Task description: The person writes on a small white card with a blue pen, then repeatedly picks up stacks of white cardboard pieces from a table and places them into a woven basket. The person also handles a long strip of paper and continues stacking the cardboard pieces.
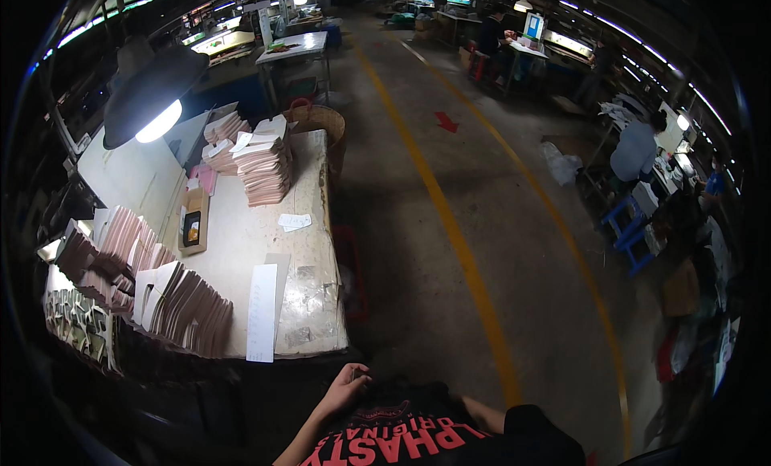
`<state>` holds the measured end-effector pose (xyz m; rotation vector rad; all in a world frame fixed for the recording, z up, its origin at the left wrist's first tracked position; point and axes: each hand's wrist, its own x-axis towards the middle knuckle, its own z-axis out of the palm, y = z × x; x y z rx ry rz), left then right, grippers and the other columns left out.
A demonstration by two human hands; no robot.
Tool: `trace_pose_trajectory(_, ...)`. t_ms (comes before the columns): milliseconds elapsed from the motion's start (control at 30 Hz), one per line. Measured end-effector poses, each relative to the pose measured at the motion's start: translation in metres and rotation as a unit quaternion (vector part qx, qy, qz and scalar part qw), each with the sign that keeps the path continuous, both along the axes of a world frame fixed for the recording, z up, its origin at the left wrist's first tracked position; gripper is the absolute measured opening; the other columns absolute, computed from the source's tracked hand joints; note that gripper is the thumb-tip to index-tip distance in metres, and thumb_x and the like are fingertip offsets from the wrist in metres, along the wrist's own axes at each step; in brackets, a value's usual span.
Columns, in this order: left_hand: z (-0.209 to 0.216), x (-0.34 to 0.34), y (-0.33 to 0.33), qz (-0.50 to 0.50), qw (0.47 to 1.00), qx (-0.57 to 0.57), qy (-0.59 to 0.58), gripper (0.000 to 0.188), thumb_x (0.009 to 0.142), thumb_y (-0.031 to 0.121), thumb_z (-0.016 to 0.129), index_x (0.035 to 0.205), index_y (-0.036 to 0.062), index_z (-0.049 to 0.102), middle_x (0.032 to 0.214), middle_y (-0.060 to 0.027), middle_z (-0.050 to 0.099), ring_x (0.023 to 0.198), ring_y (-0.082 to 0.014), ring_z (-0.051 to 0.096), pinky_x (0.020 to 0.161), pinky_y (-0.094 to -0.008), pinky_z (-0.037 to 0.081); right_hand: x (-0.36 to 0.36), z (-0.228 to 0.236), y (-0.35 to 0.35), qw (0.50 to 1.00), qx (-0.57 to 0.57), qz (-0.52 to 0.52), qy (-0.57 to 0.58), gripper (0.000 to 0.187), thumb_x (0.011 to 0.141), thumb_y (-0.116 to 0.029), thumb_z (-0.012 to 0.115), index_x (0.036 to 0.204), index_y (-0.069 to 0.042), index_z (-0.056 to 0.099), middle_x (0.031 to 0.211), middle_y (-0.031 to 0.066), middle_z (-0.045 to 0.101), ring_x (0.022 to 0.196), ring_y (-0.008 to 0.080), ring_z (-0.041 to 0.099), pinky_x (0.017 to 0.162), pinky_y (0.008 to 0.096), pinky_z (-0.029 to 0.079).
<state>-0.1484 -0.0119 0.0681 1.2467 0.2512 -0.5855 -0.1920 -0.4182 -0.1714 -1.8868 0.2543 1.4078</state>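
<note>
My left hand [345,390] is in front of my dark shirt, just off the near corner of a worn white worktable [313,249]. Its fingers are curled in; what they hold, if anything, is too small to make out. On my right side only part of the arm shows, and my right hand is out of sight. Nearest my left hand on the tabletop lies a long white paper strip [263,305] with writing, over a grey strip. Bundles of pinkish cut pieces [189,309] stand at the table's near left, beside a second bundle [128,241].
Tall stacks of pinkish pieces [265,165] stand at the table's far end, near an open cardboard box [193,221] and small paper tags [295,221]. A lamp [157,97] hangs over the left. A wicker basket [333,133] stands behind. Rightward, a person [634,149] sits near blue stools [626,225].
</note>
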Motion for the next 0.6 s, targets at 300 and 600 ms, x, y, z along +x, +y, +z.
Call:
trace_pose_trajectory(300,0.010,0.035,-0.003,0.150,0.986,-0.051,-0.055,0.022,0.107,0.012,0.057,0.129,0.0120,0.057,0.107,-0.0063,0.068,0.080,-0.0122,0.063,0.069,-0.0258,0.053,-0.013,0.082,-0.058,0.942,0.109,-0.100,0.300,0.035,0.096,-0.030,0.074,0.124,-0.010,0.071,0.107,0.0052,0.077,0.093,0.0198,0.074,0.079,0.0407,0.060)
trace_pose_trajectory(600,0.024,0.038,-0.002,0.189,0.981,-0.043,0.007,0.024,0.103,0.009,0.058,0.127,0.0139,0.060,0.105,-0.0053,0.069,0.073,-0.0120,0.062,0.064,-0.0267,0.052,-0.003,0.082,-0.029,0.980,0.068,-0.126,0.137,0.023,0.089,-0.022,0.070,0.106,-0.008,0.075,0.090,0.0017,0.071,0.078,0.0173,0.069,0.065,0.0377,0.054)
